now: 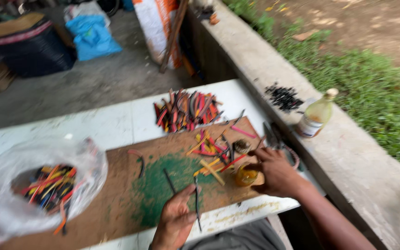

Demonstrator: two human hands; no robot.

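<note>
Mid-dip: left hand [176, 217] pinched a thin black stick [196, 203]; right hand [274, 172] gripped small yellow jar [246, 176]. Called for steady aim.

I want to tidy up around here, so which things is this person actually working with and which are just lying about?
In use: thin dark stick in the left hand; small amber jar held by the right hand; coloured sticks; brown board.

Lying about: bottle on the ledge; blue bag; black basket.
</note>
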